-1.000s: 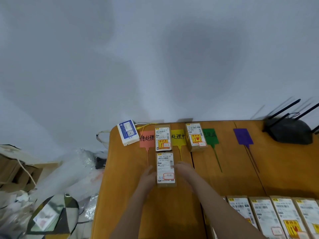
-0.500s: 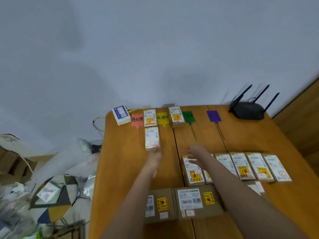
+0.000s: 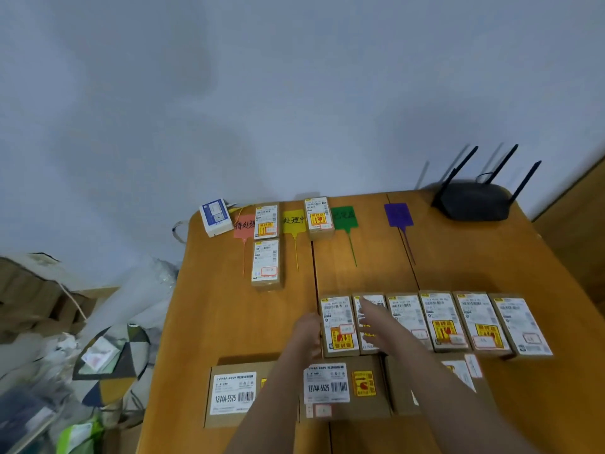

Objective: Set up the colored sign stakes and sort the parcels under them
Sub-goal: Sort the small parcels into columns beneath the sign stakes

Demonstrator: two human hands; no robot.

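Four sign stakes lie flat at the table's far side: pink (image 3: pixel 244 224), yellow (image 3: pixel 293 221), green (image 3: pixel 343 217) and purple (image 3: pixel 397 214). Two small parcels lie in a column right of the pink sign, the far one (image 3: pixel 265 221) and the near one (image 3: pixel 266 263). Another parcel (image 3: pixel 318 217) sits between the yellow and green signs. A row of several small parcels crosses mid-table. My left hand (image 3: pixel 307 332) rests against the left side of the row's leftmost parcel (image 3: pixel 339 326). My right hand (image 3: pixel 373 319) reaches, fingers extended, over the second parcel (image 3: pixel 371 301). Neither hand holds anything.
Three larger cardboard boxes (image 3: pixel 234 393), (image 3: pixel 343 388), (image 3: pixel 458 375) lie near the front edge under my forearms. A black router (image 3: pixel 471 201) stands at the far right corner, a white-blue box (image 3: pixel 214 217) at the far left. Bags and cartons clutter the floor left of the wooden table (image 3: pixel 209 322).
Both hands let go of the parcel under the pink sign and drew back to the left end of the parcel row. The view tilted down, showing more of the table.
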